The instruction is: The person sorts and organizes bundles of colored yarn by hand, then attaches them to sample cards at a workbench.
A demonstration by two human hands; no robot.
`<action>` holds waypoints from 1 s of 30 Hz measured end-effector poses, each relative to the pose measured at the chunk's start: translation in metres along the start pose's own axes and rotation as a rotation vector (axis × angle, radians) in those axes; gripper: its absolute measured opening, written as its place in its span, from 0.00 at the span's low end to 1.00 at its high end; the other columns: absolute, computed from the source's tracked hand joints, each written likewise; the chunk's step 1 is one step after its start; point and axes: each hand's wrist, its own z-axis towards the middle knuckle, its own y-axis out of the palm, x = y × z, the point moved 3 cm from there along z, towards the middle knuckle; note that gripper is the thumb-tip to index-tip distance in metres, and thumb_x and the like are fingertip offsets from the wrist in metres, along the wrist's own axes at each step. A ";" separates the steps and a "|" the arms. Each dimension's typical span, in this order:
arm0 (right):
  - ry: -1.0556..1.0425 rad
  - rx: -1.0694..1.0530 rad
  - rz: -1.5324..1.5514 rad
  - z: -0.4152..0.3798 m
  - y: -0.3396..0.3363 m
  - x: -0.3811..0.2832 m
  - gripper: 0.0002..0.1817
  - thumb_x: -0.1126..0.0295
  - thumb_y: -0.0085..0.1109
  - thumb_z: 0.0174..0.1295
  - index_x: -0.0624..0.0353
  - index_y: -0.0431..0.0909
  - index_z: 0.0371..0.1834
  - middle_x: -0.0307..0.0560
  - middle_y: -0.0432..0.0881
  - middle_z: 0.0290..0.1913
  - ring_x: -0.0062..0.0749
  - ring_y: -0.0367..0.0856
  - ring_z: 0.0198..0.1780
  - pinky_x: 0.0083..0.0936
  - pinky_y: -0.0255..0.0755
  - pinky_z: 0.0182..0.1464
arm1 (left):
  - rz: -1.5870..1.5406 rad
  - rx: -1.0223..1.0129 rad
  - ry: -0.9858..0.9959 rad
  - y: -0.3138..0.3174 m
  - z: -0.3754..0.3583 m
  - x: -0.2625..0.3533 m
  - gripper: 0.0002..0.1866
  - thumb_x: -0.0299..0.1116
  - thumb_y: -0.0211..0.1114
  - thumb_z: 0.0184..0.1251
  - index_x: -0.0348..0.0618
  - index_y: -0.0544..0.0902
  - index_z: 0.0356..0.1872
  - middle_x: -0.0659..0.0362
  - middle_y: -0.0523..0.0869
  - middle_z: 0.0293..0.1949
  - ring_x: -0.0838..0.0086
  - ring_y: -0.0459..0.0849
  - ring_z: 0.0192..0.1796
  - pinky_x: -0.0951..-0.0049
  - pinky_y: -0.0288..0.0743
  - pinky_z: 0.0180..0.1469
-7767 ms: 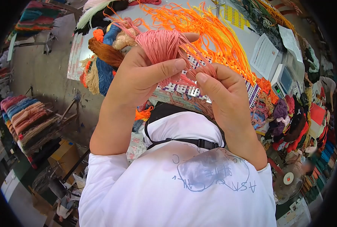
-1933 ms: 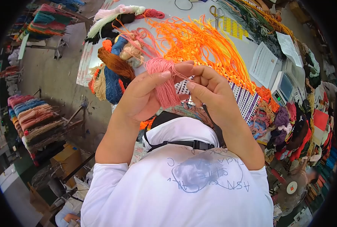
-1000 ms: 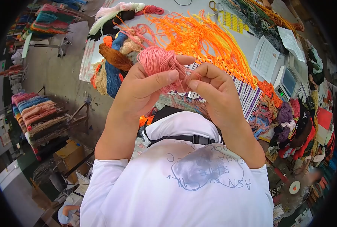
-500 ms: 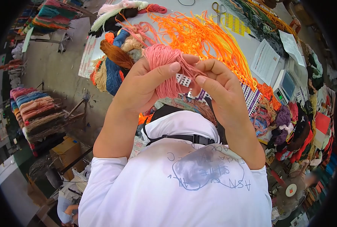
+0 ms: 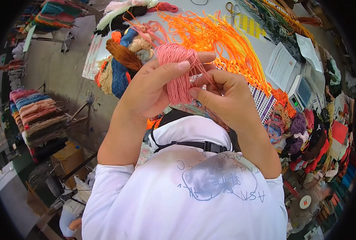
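A bundle of pink yarn (image 5: 178,76) is held up over the table edge in front of my chest. My left hand (image 5: 152,82) wraps it from the left, thumb laid across the front strands and fingers behind. At the bundle's right side, my right hand (image 5: 224,90) is closed on some of its strands, with the thumb against the yarn and the index finger curled. A few looser strands run over the left fingers toward the right hand. The ends of those strands cannot be made out.
Loose orange yarn (image 5: 210,36) spreads across the table behind the bundle. Mixed skeins (image 5: 122,56) lie to the left. A scale (image 5: 300,94), paper sheets (image 5: 280,62), scissors (image 5: 230,10) and purple-white cards (image 5: 262,104) lie right. Yarn racks (image 5: 34,108) stand on the floor at left.
My right hand has shifted left and slightly down, its thumb now against the yarn bundle. The bundle has turned a little, and its strands now lie closer together, hiding the dotted card behind.
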 end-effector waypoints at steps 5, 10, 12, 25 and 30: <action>-0.043 -0.012 -0.005 0.000 -0.002 0.002 0.06 0.74 0.65 0.52 0.65 0.79 0.30 0.28 0.67 0.17 0.08 0.62 0.20 0.12 0.55 0.21 | -0.140 -0.018 0.008 -0.005 0.002 0.002 0.19 0.30 0.53 0.66 0.29 0.70 0.55 0.49 0.76 0.55 0.67 0.80 0.52 0.68 0.76 0.53; -0.457 0.068 -0.012 0.005 -0.007 0.008 0.04 0.75 0.61 0.54 0.64 0.78 0.30 0.36 0.76 0.27 0.14 0.71 0.29 0.13 0.65 0.31 | -0.089 -0.031 0.004 -0.008 -0.001 0.005 0.20 0.30 0.52 0.66 0.30 0.70 0.56 0.48 0.75 0.56 0.67 0.77 0.55 0.67 0.75 0.54; -0.371 0.072 0.063 0.002 -0.008 0.000 0.04 0.75 0.59 0.54 0.64 0.77 0.31 0.37 0.77 0.28 0.15 0.72 0.31 0.14 0.66 0.33 | -0.114 -0.021 0.015 -0.008 -0.002 0.005 0.20 0.30 0.52 0.66 0.29 0.69 0.57 0.48 0.74 0.57 0.68 0.75 0.58 0.66 0.75 0.54; -0.043 -0.070 -0.230 0.001 0.000 -0.007 0.08 0.74 0.63 0.50 0.65 0.80 0.33 0.32 0.70 0.19 0.13 0.64 0.21 0.17 0.60 0.24 | -0.051 -0.156 -0.004 -0.005 0.002 0.007 0.26 0.34 0.49 0.63 0.26 0.66 0.60 0.40 0.58 0.66 0.56 0.64 0.66 0.59 0.61 0.65; -0.014 -0.093 -0.147 -0.001 0.000 -0.013 0.06 0.74 0.63 0.51 0.64 0.80 0.31 0.31 0.69 0.18 0.12 0.63 0.21 0.17 0.58 0.22 | -0.038 -0.109 -0.002 -0.003 0.002 0.012 0.29 0.37 0.48 0.65 0.26 0.59 0.63 0.39 0.61 0.64 0.55 0.66 0.65 0.57 0.64 0.63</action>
